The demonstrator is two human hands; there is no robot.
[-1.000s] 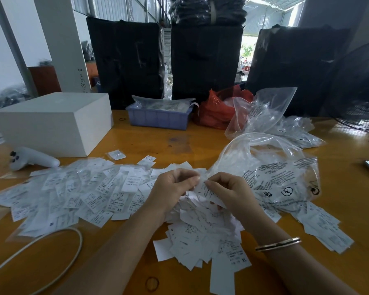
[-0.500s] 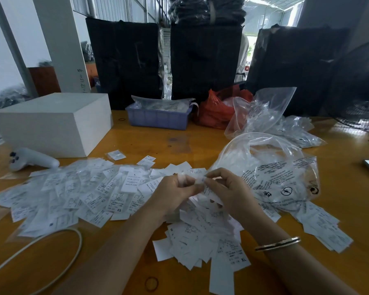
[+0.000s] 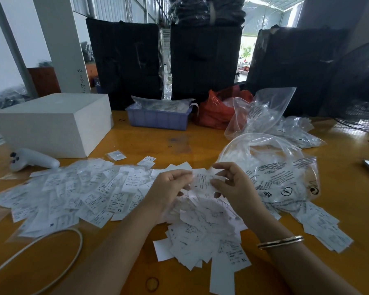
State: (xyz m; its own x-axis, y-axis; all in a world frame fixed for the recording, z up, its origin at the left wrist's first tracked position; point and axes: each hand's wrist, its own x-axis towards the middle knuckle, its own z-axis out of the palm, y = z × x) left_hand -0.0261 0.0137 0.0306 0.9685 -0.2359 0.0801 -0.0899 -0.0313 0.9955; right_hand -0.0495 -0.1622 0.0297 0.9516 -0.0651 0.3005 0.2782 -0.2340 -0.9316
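Several white printed size labels lie in a loose heap [image 3: 202, 233] on the orange table [image 3: 149, 141], right below my hands. A wider spread of labels in small clear sleeves [image 3: 73, 192] covers the table to the left. My left hand [image 3: 168, 188] and my right hand [image 3: 232, 186] are raised a little above the heap and pinch one printed label [image 3: 203, 180] between them, each by an edge. A clear printed plastic bag [image 3: 271, 173] lies just right of my right hand, its mouth open.
A white box [image 3: 51, 122] stands at the back left, with a white controller [image 3: 30, 159] in front of it. A blue tray [image 3: 158, 119], a red bag [image 3: 217, 109] and more clear bags [image 3: 285, 128] sit behind. A white cable [image 3: 58, 250] curves front left. A fan [image 3: 362, 92] stands far right.
Both hands have risen a little from the heap and drawn apart, and a single label is now stretched between them.
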